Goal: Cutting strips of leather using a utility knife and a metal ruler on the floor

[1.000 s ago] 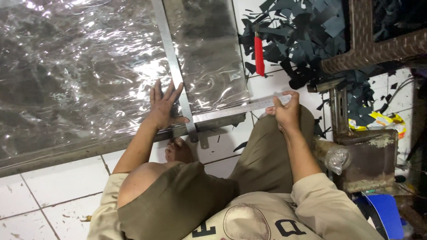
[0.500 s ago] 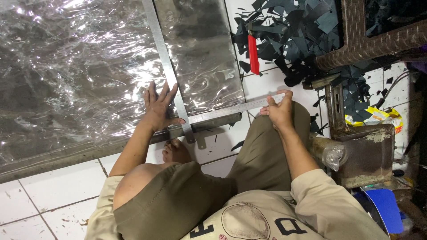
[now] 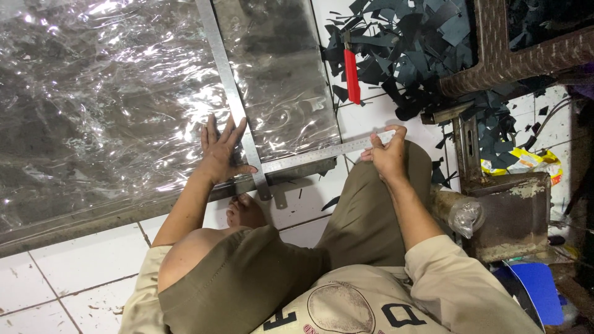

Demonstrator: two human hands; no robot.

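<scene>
A large metal L-square (image 3: 238, 114) lies on a clear plastic sheet (image 3: 105, 105) spread over the tiled floor. My left hand (image 3: 221, 150) presses flat on the sheet, fingers spread, right beside the square's long arm near its corner. My right hand (image 3: 387, 153) pinches the far end of the square's short ruler arm (image 3: 322, 153), which runs along the sheet's near edge. I sit on the floor with my knees up, and a bare foot (image 3: 244, 211) shows just below the corner.
A red-handled tool (image 3: 351, 73) lies among a pile of dark offcuts (image 3: 408, 49). A brown woven chair (image 3: 513, 55) stands at the upper right. A rusty metal box (image 3: 513, 213), a clear plastic bottle (image 3: 458, 211) and a blue object (image 3: 535, 287) sit at the right.
Both hands stay on the sheet and the square. The view has drifted slightly; the ruler arm and hands sit almost where they were.
</scene>
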